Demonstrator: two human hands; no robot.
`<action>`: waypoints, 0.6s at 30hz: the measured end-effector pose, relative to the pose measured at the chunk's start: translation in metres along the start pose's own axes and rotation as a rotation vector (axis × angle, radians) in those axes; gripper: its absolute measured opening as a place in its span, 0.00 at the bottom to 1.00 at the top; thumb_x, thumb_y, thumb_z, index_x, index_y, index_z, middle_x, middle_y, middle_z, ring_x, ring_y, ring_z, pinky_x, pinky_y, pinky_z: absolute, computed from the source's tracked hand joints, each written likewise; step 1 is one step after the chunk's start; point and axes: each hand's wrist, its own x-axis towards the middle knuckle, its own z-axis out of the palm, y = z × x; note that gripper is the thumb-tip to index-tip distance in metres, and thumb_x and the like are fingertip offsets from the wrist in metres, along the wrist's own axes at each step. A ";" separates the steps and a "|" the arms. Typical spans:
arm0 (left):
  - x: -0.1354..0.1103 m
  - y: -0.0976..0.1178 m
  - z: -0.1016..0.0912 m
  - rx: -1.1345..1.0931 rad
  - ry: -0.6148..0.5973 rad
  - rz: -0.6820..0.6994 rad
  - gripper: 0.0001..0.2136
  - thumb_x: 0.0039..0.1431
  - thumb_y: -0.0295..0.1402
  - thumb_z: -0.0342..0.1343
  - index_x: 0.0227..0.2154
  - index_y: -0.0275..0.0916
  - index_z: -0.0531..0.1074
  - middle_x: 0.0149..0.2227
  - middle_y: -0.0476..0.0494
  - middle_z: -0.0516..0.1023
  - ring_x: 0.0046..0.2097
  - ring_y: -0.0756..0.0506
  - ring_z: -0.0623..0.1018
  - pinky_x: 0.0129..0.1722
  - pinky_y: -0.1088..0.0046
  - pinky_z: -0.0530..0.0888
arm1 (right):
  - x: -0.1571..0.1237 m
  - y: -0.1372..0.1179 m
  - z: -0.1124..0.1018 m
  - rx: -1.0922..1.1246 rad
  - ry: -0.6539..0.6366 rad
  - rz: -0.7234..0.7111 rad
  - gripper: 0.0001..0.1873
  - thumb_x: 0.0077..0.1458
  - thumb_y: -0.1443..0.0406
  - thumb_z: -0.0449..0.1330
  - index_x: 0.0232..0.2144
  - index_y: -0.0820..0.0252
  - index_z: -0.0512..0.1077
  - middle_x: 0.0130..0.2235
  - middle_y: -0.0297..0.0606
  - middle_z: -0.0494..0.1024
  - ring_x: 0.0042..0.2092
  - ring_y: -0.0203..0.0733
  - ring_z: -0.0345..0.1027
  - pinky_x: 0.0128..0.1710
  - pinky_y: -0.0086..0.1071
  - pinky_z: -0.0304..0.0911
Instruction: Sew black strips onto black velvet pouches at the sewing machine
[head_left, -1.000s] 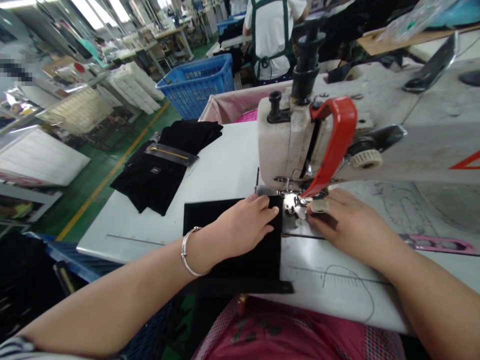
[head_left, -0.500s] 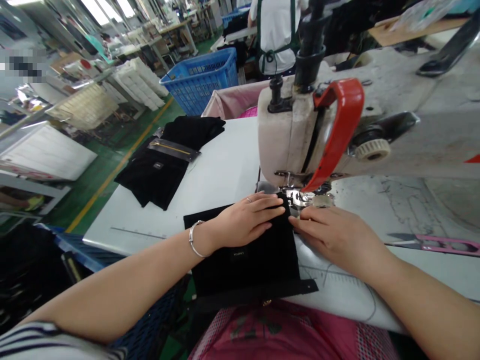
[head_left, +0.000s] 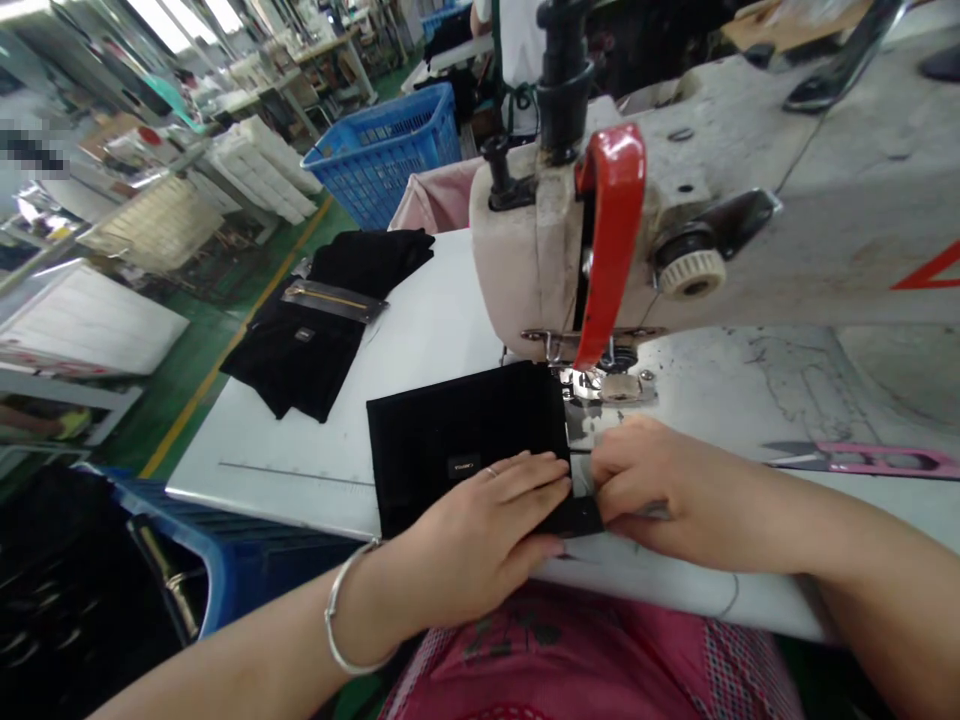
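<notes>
Black panel (head_left: 424,425) seems soft, light, best edge-held; left hand (head_left: 480,535) lies flat on it, grip uncurled; right hand (head_left: 667,490) curls, hold unclear.

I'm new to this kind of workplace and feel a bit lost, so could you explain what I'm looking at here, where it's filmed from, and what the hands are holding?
Gladly. There's no robot: these are a person's bare hands, seen by one camera worn on the head, looking forward and down. The big pale device with a red guard is a sewing machine, on a white table. The left hand lies spread on a flat black cloth piece. The right hand is curled at that piece's right edge; whether it pinches it, I can't tell. Farther left lies a black cloth pile with a zipper across it. Pink-handled scissors lie to the right.
</notes>
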 end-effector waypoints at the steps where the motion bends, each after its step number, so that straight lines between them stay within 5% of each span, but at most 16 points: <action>1: -0.004 0.007 0.007 -0.002 0.021 -0.016 0.21 0.67 0.36 0.49 0.59 0.33 0.62 0.62 0.38 0.65 0.64 0.45 0.63 0.67 0.63 0.62 | 0.000 -0.002 0.000 0.025 -0.044 0.009 0.10 0.52 0.71 0.62 0.23 0.51 0.75 0.28 0.27 0.73 0.33 0.34 0.66 0.38 0.33 0.60; 5: -0.009 0.015 0.029 0.095 0.138 -0.022 0.21 0.65 0.35 0.51 0.58 0.32 0.64 0.59 0.36 0.68 0.64 0.41 0.64 0.66 0.59 0.63 | -0.001 -0.004 -0.002 0.120 -0.135 0.037 0.12 0.51 0.74 0.60 0.24 0.51 0.75 0.28 0.28 0.73 0.35 0.36 0.66 0.39 0.36 0.60; 11: -0.004 0.003 0.035 0.216 0.220 0.086 0.19 0.65 0.36 0.51 0.54 0.30 0.67 0.54 0.35 0.73 0.61 0.39 0.68 0.63 0.60 0.68 | 0.001 0.007 0.011 -0.092 0.207 0.077 0.15 0.57 0.72 0.54 0.43 0.56 0.75 0.48 0.39 0.75 0.49 0.45 0.67 0.49 0.44 0.65; 18: 0.011 -0.029 0.028 0.153 0.265 0.159 0.16 0.66 0.34 0.50 0.53 0.33 0.68 0.54 0.37 0.73 0.59 0.43 0.70 0.62 0.59 0.69 | 0.005 0.016 0.021 -0.198 0.238 0.038 0.15 0.58 0.72 0.54 0.45 0.58 0.75 0.50 0.41 0.76 0.50 0.46 0.68 0.51 0.46 0.66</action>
